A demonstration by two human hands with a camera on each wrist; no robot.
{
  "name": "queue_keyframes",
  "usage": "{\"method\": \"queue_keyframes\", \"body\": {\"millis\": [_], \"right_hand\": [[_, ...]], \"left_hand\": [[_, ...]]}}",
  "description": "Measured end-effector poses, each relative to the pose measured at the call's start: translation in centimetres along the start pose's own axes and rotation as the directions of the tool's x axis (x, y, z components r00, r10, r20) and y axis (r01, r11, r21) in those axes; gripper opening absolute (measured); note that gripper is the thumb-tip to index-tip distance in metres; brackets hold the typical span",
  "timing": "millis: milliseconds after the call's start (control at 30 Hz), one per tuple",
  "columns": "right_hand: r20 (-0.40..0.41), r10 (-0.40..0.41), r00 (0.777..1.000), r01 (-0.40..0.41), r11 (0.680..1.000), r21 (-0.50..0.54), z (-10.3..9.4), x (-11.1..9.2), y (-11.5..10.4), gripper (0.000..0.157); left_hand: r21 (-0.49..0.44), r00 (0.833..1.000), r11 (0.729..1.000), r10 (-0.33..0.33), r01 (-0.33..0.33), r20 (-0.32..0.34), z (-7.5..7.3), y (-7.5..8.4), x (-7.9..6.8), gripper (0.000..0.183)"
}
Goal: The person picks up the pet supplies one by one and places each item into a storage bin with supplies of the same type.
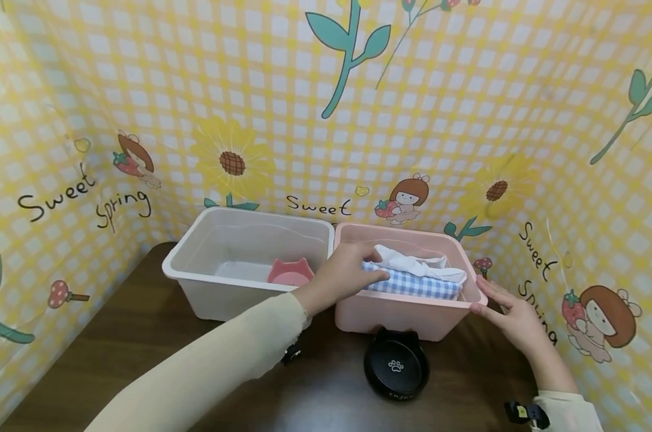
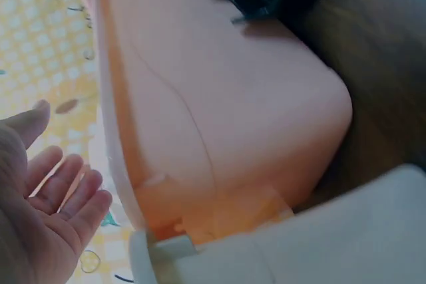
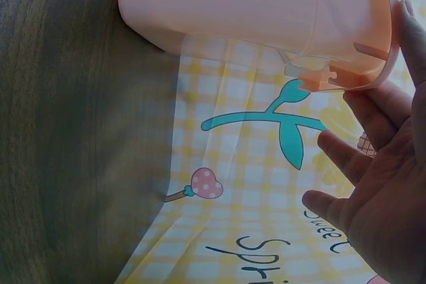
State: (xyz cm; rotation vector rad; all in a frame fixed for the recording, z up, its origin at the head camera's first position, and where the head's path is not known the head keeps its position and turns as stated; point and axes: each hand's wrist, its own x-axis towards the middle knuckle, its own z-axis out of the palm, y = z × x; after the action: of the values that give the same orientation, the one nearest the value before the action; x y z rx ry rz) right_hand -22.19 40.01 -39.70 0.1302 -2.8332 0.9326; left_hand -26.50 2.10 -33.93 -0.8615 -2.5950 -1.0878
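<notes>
A pink bin [image 1: 401, 315] on the table holds a folded blue-and-white checked cloth [image 1: 412, 284] with a white cloth piece [image 1: 412, 263] on top. My left hand [image 1: 340, 271] is over the bin's left end, its fingertips beside the cloths. In the left wrist view, that hand [image 2: 50, 211] has relaxed fingers and nothing in its palm. My right hand [image 1: 514, 315] touches the bin's right end, thumb at the front corner and a finger at the back. The right wrist view shows the hand's [image 3: 383, 177] fingers extended and spread at the rim.
A whitish bin [image 1: 218, 300] stands against the pink one's left side, with a pink cat-eared dish [image 1: 291, 273] inside. In front sits a black cat-eared bowl [image 1: 397, 366] with a paw print. Yellow checked fabric [image 1: 282, 90] surrounds the dark wooden table [image 1: 120, 342].
</notes>
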Motion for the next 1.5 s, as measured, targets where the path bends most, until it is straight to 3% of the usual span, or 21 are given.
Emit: {"method": "queue_keyframes", "body": {"millis": [133,300,533,700,833,1500], "right_hand": [[-0.002,-0.004,1.0,0.004,1.0,0.011,0.1,0.0,0.0,0.066],[-0.008,-0.01,1.0,0.011,1.0,0.019,-0.1,0.0,-0.2,0.066],[-0.003,-0.011,1.0,0.012,1.0,0.009,0.0,-0.1,0.1,0.066],[-0.007,-0.021,1.0,0.021,1.0,0.002,0.2,-0.1,0.2,0.066],[-0.012,-0.025,1.0,0.025,1.0,-0.002,0.1,0.0,0.2,0.066],[-0.009,-0.023,1.0,0.023,1.0,-0.008,0.0,-0.1,0.3,0.065]], "left_hand": [[-0.061,0.999,0.997,0.034,-0.036,-0.037,-0.4,0.6,-1.9,0.033],[-0.182,0.998,0.983,-0.001,-0.011,-0.067,-0.7,0.7,-4.1,0.034],[-0.335,0.995,0.939,-0.096,0.082,-0.027,-0.5,0.5,-6.3,0.031],[-0.402,0.995,0.911,-0.1,0.094,0.006,-0.4,0.6,-7.6,0.036],[-0.415,0.996,0.906,-0.084,0.087,0.025,0.0,0.3,-8.3,0.033],[-0.38,0.981,0.905,-0.175,0.193,0.082,3.3,-2.7,-10.6,0.037]]}}
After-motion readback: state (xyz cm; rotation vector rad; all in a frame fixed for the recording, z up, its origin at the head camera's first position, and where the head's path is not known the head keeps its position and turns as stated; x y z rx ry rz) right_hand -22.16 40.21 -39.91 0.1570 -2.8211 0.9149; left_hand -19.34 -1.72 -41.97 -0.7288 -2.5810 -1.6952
